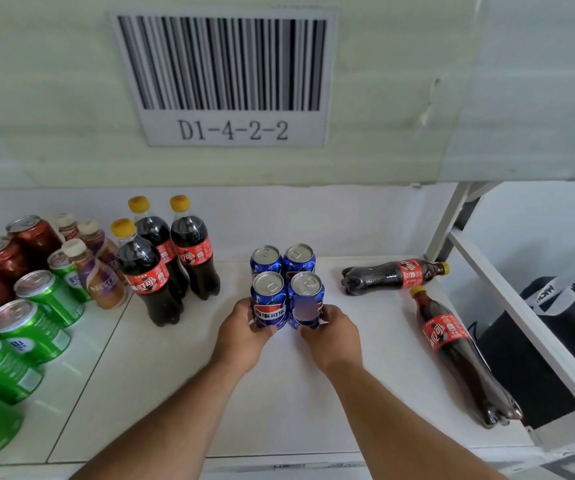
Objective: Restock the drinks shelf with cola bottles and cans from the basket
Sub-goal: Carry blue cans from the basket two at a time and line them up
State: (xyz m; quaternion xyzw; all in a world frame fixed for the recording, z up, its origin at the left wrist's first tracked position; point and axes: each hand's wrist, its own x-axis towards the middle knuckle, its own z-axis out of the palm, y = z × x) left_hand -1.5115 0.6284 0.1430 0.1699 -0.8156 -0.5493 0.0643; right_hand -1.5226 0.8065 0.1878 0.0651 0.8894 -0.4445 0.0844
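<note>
Several blue cola cans stand in a tight square on the white shelf [161, 393]. My left hand [244, 336] grips the front left blue can [268, 299]. My right hand [331, 336] grips the front right blue can [306, 299]. Two more blue cans [282, 259] stand just behind them. Three upright cola bottles [171, 258] with yellow caps stand to the left. One cola bottle [393, 276] lies on its side at the right rear. Another lying cola bottle [459, 355] points toward the shelf's right front edge.
Green cans [33, 323], red-brown cans [5, 258] and coffee bottles [95, 275] fill the left of the shelf. A barcode label [225, 77] reading D1-4-2-2 hangs on the panel above. A white frame [507, 299] borders the right, with dark bags [563, 317] behind it.
</note>
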